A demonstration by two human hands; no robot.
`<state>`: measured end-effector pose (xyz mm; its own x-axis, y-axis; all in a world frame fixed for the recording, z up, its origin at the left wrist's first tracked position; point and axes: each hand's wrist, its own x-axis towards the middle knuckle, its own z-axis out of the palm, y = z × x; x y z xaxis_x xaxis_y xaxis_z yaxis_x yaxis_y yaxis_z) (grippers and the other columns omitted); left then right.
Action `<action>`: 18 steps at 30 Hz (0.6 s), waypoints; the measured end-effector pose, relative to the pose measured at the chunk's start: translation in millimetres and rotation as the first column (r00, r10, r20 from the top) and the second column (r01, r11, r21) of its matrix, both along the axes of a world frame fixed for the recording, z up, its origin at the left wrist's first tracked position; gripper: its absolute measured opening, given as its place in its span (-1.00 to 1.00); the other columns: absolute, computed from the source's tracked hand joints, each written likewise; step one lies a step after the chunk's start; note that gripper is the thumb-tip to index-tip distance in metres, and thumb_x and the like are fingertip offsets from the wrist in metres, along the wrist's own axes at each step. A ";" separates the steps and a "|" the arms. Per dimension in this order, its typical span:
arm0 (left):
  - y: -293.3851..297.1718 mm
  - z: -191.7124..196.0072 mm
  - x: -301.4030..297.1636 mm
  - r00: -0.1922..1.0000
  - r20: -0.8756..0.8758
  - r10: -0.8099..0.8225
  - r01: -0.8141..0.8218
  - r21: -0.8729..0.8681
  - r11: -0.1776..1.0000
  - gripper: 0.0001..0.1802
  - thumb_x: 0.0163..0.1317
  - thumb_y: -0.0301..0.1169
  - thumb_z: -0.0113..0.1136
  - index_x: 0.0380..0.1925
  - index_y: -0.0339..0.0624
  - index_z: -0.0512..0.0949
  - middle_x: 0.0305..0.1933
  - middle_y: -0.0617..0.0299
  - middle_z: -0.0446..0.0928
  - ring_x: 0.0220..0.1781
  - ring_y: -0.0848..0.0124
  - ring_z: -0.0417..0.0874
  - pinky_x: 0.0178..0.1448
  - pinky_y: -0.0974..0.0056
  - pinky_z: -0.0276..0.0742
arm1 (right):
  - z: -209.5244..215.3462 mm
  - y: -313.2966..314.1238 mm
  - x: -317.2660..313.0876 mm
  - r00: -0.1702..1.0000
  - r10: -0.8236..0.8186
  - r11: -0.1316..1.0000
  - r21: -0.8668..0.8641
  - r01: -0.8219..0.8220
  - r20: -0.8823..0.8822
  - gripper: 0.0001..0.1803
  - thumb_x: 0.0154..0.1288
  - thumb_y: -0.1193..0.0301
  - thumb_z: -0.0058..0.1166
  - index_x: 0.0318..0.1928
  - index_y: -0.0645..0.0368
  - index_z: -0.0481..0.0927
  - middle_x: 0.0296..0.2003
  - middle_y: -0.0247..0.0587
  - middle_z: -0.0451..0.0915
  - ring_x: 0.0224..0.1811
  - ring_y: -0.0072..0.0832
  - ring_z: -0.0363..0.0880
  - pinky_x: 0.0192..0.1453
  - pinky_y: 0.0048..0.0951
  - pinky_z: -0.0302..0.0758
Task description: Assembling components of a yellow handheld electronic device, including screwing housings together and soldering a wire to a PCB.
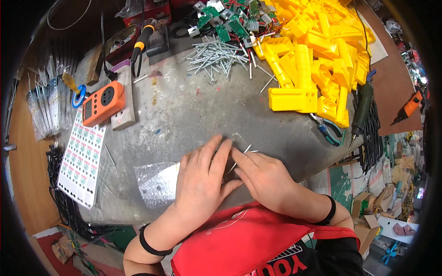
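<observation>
Red cloth [230,239] covers my front. From the left, a sticker sheet [83,161] lies on the desk [175,119], with an orange meter [103,105] at its top end. Next, a clear bag [154,184] is partly hidden by my left grip [199,177], its fingers nearly straight; I cannot tell whether it holds anything. Thin pale rods [247,148] show at the fingertips of my narrow right grip [267,177], though whether pinched is unclear. Yellow plastic parts [301,69] lie beyond, pliers [326,129] farther right.

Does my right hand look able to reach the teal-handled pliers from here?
Probably yes: the pliers lie farther out and to the right of the right hand, mostly uncovered beside the yellow plastic parts.
</observation>
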<state>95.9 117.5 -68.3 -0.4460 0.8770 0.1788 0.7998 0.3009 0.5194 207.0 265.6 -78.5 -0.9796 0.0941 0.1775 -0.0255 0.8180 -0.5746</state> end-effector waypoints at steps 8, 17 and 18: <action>-15.5 -6.1 -8.2 0.987 -0.086 -0.135 0.130 -0.061 0.990 -0.14 -0.17 -0.20 0.53 0.19 -0.25 0.42 0.20 -0.03 0.46 0.23 0.03 0.52 0.23 -0.01 0.39 | 17.4 79.1 15.3 0.981 -0.177 0.944 0.269 0.192 -0.080 -0.88 0.10 0.43 0.20 -0.43 0.13 0.51 -0.36 -0.21 0.44 -0.28 -0.25 0.54 -0.34 -0.24 0.52; -23.8 -4.8 -17.6 0.979 -0.084 -0.183 0.177 -0.076 0.981 0.06 -0.14 -0.03 0.49 0.35 -0.30 0.29 0.41 -0.11 0.31 0.39 -0.07 0.40 0.40 -0.07 0.28 | 21.4 141.3 2.5 0.972 -0.170 0.756 0.611 0.235 -0.163 -0.34 0.03 0.40 0.32 0.23 0.08 0.51 0.14 -0.22 0.56 0.34 -0.12 0.36 0.39 -0.05 0.30; -25.4 -0.4 -20.4 0.984 -0.020 -0.175 0.174 -0.031 0.984 0.12 -0.15 0.03 0.51 0.38 -0.31 0.25 0.44 -0.12 0.28 0.42 -0.07 0.36 0.43 -0.07 0.24 | 22.5 139.4 4.3 0.967 -0.146 0.766 0.594 0.245 -0.210 -0.34 0.02 0.39 0.32 0.22 0.11 0.52 0.15 -0.23 0.56 0.33 -0.09 0.39 0.40 -0.04 0.29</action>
